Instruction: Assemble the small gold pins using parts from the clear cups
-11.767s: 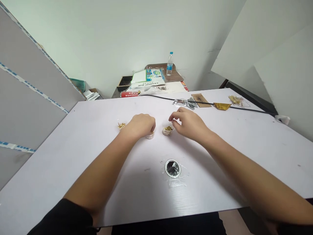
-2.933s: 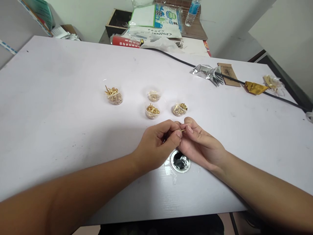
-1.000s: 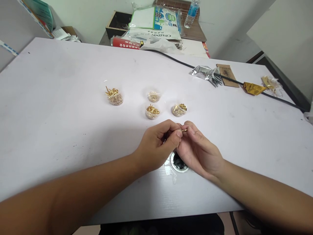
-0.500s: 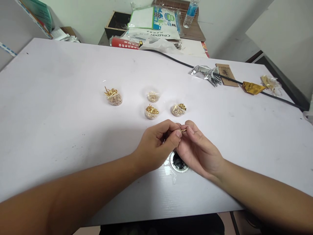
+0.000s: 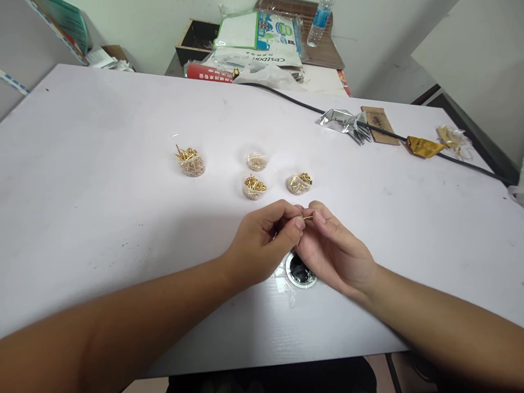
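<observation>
My left hand (image 5: 262,243) and my right hand (image 5: 339,254) meet over the white table. Between their fingertips runs a thin gold-coloured pin (image 5: 308,218), pinched at one end by each hand; most of it is hidden by the fingers. Just beyond the hands stand small clear cups of gold-coloured pins: the right cup (image 5: 298,185), the middle front cup (image 5: 254,189) and the middle back cup (image 5: 256,162). Farther left, a fuller cup (image 5: 193,166) has pins heaped over its rim. Below my hands, partly covered by the right one, is a black disc with a silver ring (image 5: 301,270).
A black cable (image 5: 286,97) crosses the table's back right, passing silver foil (image 5: 344,121), a cardboard piece (image 5: 380,125) and gold foil (image 5: 423,147). Behind the table are a water bottle (image 5: 320,24), plastic packaging (image 5: 278,33) and a dark box (image 5: 197,38).
Almost nothing differs. The fingers keep their pinch in the same place, and the gold-coloured pin between them looks slightly thinner. The cups have not moved.
</observation>
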`<state>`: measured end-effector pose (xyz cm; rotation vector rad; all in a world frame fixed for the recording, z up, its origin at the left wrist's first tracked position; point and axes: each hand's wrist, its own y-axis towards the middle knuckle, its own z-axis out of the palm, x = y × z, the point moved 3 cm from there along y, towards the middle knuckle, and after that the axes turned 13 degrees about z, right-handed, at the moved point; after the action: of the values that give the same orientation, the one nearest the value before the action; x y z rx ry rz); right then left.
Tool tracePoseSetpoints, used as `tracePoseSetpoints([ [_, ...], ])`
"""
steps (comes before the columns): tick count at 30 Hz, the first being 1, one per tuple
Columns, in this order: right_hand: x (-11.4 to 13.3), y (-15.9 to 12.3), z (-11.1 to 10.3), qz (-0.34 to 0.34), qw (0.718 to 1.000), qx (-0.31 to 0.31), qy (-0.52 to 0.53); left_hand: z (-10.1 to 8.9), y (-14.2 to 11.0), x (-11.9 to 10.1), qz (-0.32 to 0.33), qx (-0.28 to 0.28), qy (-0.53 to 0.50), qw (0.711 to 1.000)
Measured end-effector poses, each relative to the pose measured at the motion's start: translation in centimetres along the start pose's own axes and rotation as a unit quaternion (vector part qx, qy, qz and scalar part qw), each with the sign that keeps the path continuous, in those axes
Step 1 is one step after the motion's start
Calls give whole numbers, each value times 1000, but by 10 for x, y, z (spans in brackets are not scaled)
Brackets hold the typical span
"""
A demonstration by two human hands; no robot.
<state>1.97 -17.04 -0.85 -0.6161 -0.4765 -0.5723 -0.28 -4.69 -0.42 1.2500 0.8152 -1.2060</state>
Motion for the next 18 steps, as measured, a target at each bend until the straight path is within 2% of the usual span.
tracePoseSetpoints([
  [18, -1, 0, 1, 10, 999, 28, 18, 0, -2, 1, 8, 7, 21, 1000],
])
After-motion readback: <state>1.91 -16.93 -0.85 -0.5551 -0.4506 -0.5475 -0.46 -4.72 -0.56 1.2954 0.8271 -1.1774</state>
